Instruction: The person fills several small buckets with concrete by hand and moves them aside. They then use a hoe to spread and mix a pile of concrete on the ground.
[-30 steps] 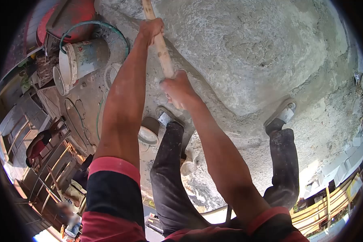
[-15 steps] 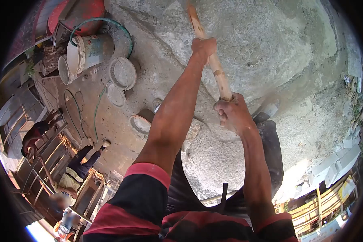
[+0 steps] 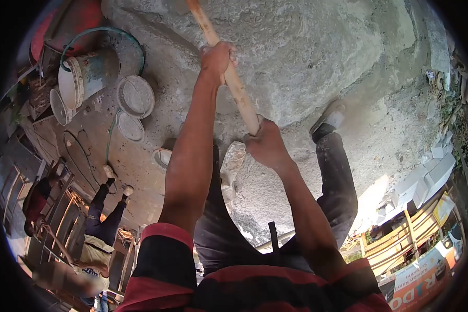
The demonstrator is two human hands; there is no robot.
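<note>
A long wooden handle [image 3: 240,92] slants across the upper middle of the head view. My left hand [image 3: 216,61] is wrapped round it higher up, with the arm stretched forward. Closer to my body, my right hand [image 3: 268,144] grips the handle's near end. The far end runs out of the top of the view, so whatever it carries is hidden. Beneath and beyond the handle spreads a rough grey, wet-looking cement mix [image 3: 317,57] on the ground. My shoe [image 3: 328,115] stands at the edge of that grey patch.
Left of me are a large bucket [image 3: 96,73], a round cement-caked tub [image 3: 135,96], a smaller pail [image 3: 162,157] and a green hose [image 3: 135,39]. Two people [image 3: 100,244] [image 3: 36,203] are at the lower left. Pale blocks [image 3: 418,182] lie at the right.
Both hands and the handle have shifted left in the view, still gripping. My view has moved too, showing more of my leg and shoe on the right.
</note>
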